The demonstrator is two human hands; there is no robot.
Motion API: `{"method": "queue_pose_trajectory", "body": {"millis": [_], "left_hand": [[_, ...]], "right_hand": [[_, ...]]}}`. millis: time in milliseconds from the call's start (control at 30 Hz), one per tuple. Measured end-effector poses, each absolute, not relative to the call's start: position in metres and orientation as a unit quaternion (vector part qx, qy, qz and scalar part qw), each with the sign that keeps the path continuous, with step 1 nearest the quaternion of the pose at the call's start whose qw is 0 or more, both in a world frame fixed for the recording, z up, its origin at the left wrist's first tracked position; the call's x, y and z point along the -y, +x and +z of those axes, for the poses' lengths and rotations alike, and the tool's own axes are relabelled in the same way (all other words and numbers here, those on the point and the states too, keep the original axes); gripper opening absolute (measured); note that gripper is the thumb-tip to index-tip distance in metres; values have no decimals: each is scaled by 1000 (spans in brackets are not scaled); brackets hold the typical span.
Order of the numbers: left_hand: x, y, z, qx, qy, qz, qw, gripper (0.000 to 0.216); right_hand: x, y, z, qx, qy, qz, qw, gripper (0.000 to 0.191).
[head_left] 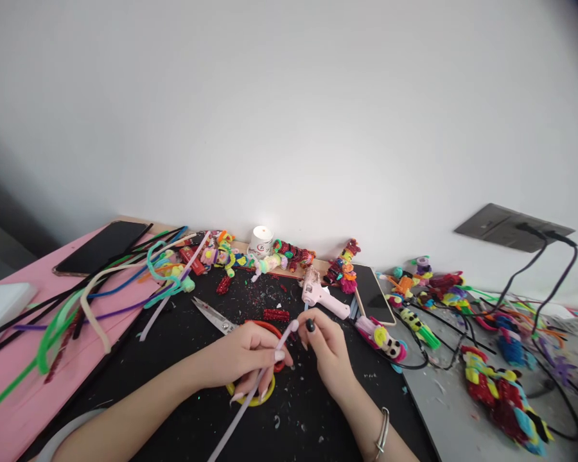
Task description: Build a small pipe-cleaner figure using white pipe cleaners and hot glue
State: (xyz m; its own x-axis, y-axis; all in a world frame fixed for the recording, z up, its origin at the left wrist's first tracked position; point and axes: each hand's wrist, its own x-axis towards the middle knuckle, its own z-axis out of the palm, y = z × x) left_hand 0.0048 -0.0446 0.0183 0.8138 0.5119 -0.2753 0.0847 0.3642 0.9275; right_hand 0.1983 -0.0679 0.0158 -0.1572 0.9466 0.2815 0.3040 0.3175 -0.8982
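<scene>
My left hand is closed round a pale pink pipe cleaner that runs from the lower middle up to a rounded tip near my fingertips. My right hand pinches that tip, its fingers pressed together; a bracelet sits on its wrist. Both hands hover over a black mat. Scissors with orange handles lie just left of my left hand. A pink glue gun rests behind my right hand.
Loose pipe cleaners spread over a pink surface at left, beside a dark phone. Another phone lies right of the glue gun. Finished colourful pipe-cleaner figures and black cables crowd the right. A white candle stands by the wall.
</scene>
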Motion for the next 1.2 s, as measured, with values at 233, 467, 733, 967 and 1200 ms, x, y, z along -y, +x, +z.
{"method": "queue_pose_trajectory", "body": {"millis": [233, 467, 733, 967, 1200], "left_hand": [[40, 4, 18, -310, 488, 240, 780, 28], [40, 5, 22, -301, 431, 286, 801, 27], [38, 5, 23, -328, 424, 315, 783, 28], [36, 5, 23, -336, 406, 347, 776, 24], [37, 5, 24, -333, 414, 315, 786, 26]], "right_hand": [[45, 224, 11, 677, -596, 49, 428, 28], [31, 240, -9, 678, -688, -30, 257, 50], [27, 243, -2, 673, -654, 64, 338, 40], [34, 239, 1, 630, -541, 308, 464, 25], [40, 229, 2, 651, -476, 381, 452, 27]]}}
